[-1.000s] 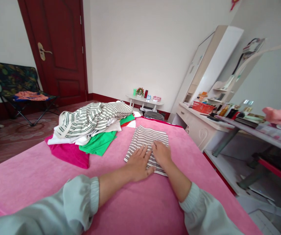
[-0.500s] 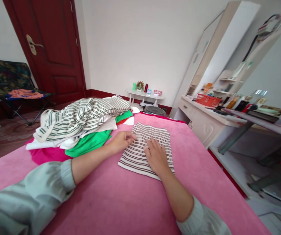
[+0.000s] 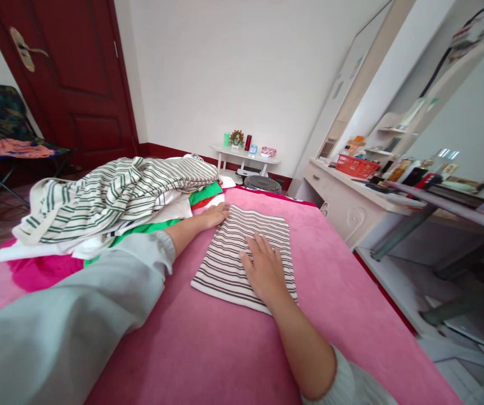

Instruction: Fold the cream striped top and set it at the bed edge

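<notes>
A striped garment (image 3: pixel 229 264), white with dark stripes, lies folded into a flat, roughly rectangular shape on the pink bed cover (image 3: pixel 208 349). My right hand (image 3: pixel 265 270) rests flat on it, right of its middle, with fingers spread. At the garment's far left corner is my left hand (image 3: pixel 215 215), its fingers stretched out and touching the edge; the fingertips are small and partly hard to make out. To the left is a heap of clothes, topped by a white garment with green stripes (image 3: pixel 124 188). Green cloth (image 3: pixel 144 226) and magenta cloth (image 3: pixel 39 270) stick out from under it.
A white dressing table (image 3: pixel 343 197) with a red basket (image 3: pixel 355 166) and several bottles stands to the right. Beyond the bed is a low white table (image 3: pixel 246 154). A folding chair (image 3: pixel 18 149) stands at the left by a dark red door (image 3: pixel 85 73).
My left hand has moved away from me along the garment's left side to its far corner, and its fingers have straightened. My right hand stays on the cloth. The view has shifted slightly.
</notes>
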The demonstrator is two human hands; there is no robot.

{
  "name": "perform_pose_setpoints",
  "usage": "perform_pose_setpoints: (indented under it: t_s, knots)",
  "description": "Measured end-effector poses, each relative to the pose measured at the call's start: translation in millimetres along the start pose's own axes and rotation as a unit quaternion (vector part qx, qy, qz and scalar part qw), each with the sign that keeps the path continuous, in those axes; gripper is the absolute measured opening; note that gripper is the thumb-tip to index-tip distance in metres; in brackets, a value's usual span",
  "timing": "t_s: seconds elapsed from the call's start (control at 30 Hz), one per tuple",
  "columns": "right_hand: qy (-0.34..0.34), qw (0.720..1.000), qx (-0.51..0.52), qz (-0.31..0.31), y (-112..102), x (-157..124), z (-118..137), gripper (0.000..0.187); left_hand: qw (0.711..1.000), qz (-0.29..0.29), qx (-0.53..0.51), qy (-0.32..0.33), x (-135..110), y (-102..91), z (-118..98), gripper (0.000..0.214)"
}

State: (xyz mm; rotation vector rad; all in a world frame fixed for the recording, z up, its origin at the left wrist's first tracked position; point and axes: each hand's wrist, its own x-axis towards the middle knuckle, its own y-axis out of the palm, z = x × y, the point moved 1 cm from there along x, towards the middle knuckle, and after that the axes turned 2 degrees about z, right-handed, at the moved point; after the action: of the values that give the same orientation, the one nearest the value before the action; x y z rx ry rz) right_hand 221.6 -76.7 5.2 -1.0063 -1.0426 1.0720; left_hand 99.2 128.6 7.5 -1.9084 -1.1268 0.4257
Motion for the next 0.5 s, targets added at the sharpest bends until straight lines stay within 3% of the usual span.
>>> perform_pose_setpoints:
  t_s: [0.13, 0.27, 0.37, 0.43, 0.5]
  knots:
    - [0.002, 1.000, -0.002, 0.004, -1.3, -0.2, 0.6, 0.050, 0.996, 0.013, 0.077, -0.049, 6.4, 1.6, -10.1, 0.054]
    - [0.004, 1.000, 0.005, 0.005, -2.2, -0.7, 0.8, 0.050, 0.989, -0.041, 0.132, -0.055, -9.8, 8.7, -42.6, 0.053]
    - [0.006, 1.000, 0.011, 0.001, -1.6, -0.9, 0.5, 0.051, 0.983, -0.045, 0.169, 0.051, -26.3, 20.3, -75.7, 0.051]
    - [0.002, 1.000, 0.014, -0.009, -1.3, -1.2, 0.5, 0.052, 0.975, 0.021, 0.173, 0.140, -31.0, 30.6, -91.2, 0.046]
    - [-0.002, 1.000, 0.016, -0.018, -1.6, -1.8, 0.8, 0.053, 0.967, 0.095, 0.160, 0.171, -27.7, 39.4, -96.6, 0.044]
